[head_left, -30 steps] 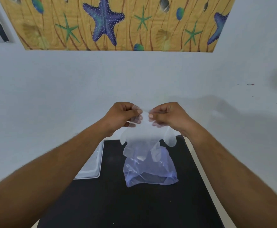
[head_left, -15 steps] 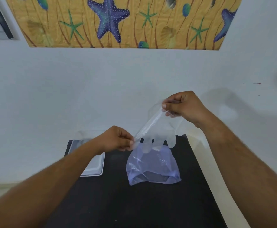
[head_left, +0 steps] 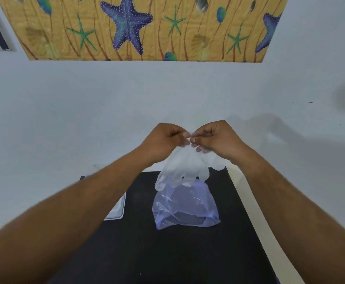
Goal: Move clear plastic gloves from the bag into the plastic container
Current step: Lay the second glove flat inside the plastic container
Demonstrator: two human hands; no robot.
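Note:
A clear plastic glove (head_left: 185,170) hangs fingers-down in the air above the bag. My left hand (head_left: 163,140) and my right hand (head_left: 216,138) pinch its cuff side by side, fingertips nearly touching. Below it a bluish translucent plastic bag (head_left: 185,208) sits on the black table (head_left: 167,253), with something dark inside at its bottom. The plastic container (head_left: 117,210) lies on the table to the left of the bag, mostly hidden behind my left forearm.
A white wall rises right behind the table. A yellow panel with blue and green starfish (head_left: 128,23) hangs high on it. The table's right edge (head_left: 247,212) runs close to my right forearm.
My left hand rose from beside the bag back up to my right hand, which came down and left a little. Both hands now hold the glove's cuff together.

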